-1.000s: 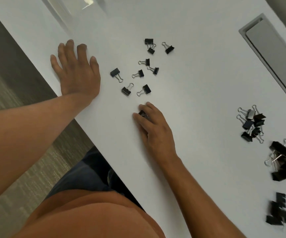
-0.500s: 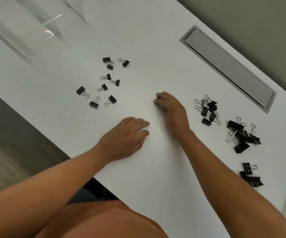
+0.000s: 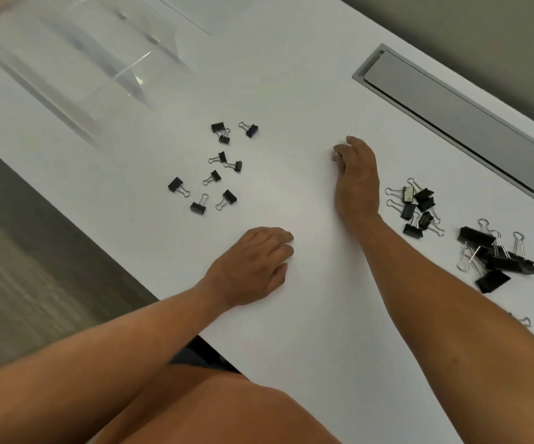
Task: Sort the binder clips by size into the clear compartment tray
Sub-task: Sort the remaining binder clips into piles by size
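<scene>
Binder clips: three loose groups lie on the white table (image 3: pixel 291 315), none yet in the tray as far as the view shows.
Small clips (image 3: pixel 217 165): nine or so scattered near the centre, at about 10 o'clock from the left hand, each lying apart except two touching at the far end.
Medium clips (image 3: pixel 416 206): a tangled pile just beside the right wrist, at its 3 o'clock.
Large clips (image 3: pixel 496 254): a heap further out at 4 o'clock from the right hand, handles crossing.
Clear compartment tray (image 3: pixel 105 59): at 11 o'clock on the table, well apart from every group; its dividers show, its contents are hard to read through the glare.
Right hand (image 3: pixel 357 181): fingers curled closed on one small clip (image 3: pixel 336 156), only a wire loop peeping out at the fingertips, resting low on the table.
Left hand (image 3: pixel 252 264): palm down, fingers loosely curled, holding nothing, near the table's front edge.
Cable hatch (image 3: pixel 464 123): grey lid at 2 o'clock, not involved.
Step in hand: probably gathering a stray small clip towards its own kind, or carrying it off to the tray.
Next move calls for: a firm pinch on the clip's body and a long reach to 11 o'clock, choosing one compartment and keeping it for that size.
</scene>
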